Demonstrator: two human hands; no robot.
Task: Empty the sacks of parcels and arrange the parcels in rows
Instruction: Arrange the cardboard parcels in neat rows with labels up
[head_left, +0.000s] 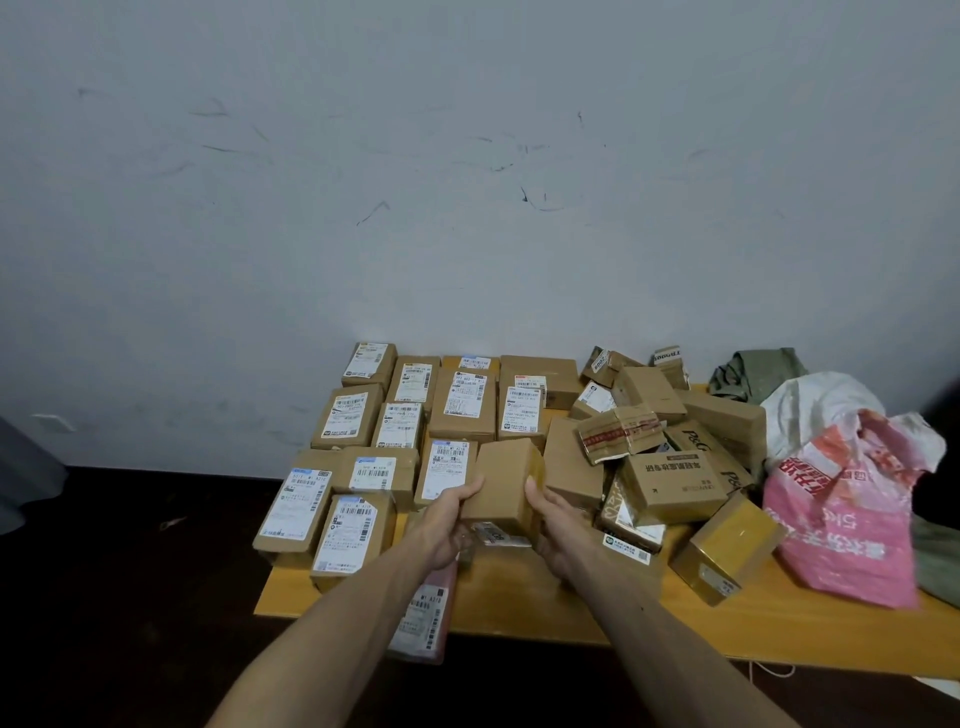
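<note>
Hands clamping: I'm gripping a plain cardboard parcel (506, 480) between my left hand (447, 519) and right hand (558, 525), above the wooden table (545, 608), left of the pink sack (852, 519).

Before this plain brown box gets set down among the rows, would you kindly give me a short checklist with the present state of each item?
1. Both hands on the plain brown box: left hand and right hand grip its sides. Ok.
2. Label facing up like the labelled rows: no label visible. Not ok.
3. Free spot on the wooden table in front: ok.
4. Jumbled pile sorted: not ok.
5. Pink sack emptied: cannot tell.
</note>
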